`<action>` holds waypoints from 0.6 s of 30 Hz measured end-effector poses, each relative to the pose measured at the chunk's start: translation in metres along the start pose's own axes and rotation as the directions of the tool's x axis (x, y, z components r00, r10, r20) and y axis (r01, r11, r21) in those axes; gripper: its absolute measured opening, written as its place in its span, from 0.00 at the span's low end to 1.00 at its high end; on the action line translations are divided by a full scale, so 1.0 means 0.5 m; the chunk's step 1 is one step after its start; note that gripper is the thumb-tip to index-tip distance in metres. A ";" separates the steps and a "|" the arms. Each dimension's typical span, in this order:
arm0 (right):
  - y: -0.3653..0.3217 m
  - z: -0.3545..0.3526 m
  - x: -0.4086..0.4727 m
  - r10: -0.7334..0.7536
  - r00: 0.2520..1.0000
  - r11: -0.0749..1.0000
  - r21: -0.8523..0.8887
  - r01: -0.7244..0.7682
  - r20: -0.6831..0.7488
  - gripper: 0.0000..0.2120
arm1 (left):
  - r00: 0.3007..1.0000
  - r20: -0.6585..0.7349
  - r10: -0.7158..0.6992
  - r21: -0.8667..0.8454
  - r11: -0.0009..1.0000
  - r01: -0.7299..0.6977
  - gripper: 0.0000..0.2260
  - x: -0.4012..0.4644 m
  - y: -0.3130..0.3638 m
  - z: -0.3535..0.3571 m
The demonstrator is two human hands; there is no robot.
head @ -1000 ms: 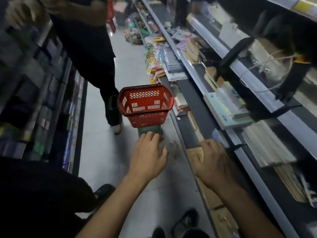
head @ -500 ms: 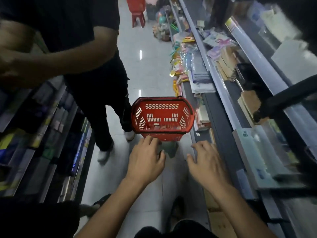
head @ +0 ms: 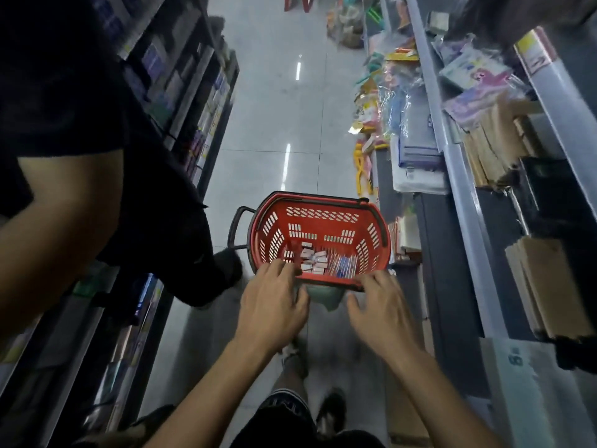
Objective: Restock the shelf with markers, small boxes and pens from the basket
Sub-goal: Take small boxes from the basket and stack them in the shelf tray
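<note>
Head camera, shop aisle: the red basket (head: 319,221), a reach ahead half a second ago, now sits right at the fingertips, its small boxes (head: 311,261) and pens (head: 344,265) lying loose on the bottom. Left hand (head: 273,307) spreads empty over the near rim; right hand (head: 378,308), open and empty too, rests its fingers on that rim. Beyond the right hand runs the shelf (head: 458,176); a bystander (head: 80,130) stands left. Picking looks ready to begin.

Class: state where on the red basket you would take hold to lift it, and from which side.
Probably the near rim of the red basket, from above on the wearer's side: left hand and right hand are already there, apart, and its black handles lie folded down.
</note>
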State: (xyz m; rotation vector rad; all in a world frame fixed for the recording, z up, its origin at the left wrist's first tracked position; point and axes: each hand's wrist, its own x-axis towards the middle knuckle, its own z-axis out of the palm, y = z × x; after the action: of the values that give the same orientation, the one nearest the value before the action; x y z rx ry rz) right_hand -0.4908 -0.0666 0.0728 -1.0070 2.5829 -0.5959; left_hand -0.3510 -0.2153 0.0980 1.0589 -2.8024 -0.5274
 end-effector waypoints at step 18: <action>0.088 0.183 0.427 0.044 0.956 0.997 -0.074 -0.024 0.288 0.13 | 0.948 0.254 -0.194 -0.035 0.977 0.209 0.12 0.470 -0.147 0.252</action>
State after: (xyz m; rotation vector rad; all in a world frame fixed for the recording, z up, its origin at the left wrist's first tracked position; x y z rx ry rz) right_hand -0.6281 -0.2102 -0.0551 -0.9873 2.3688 -0.3230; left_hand -0.5088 -0.3851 -0.0527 1.3640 -2.8786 -0.8173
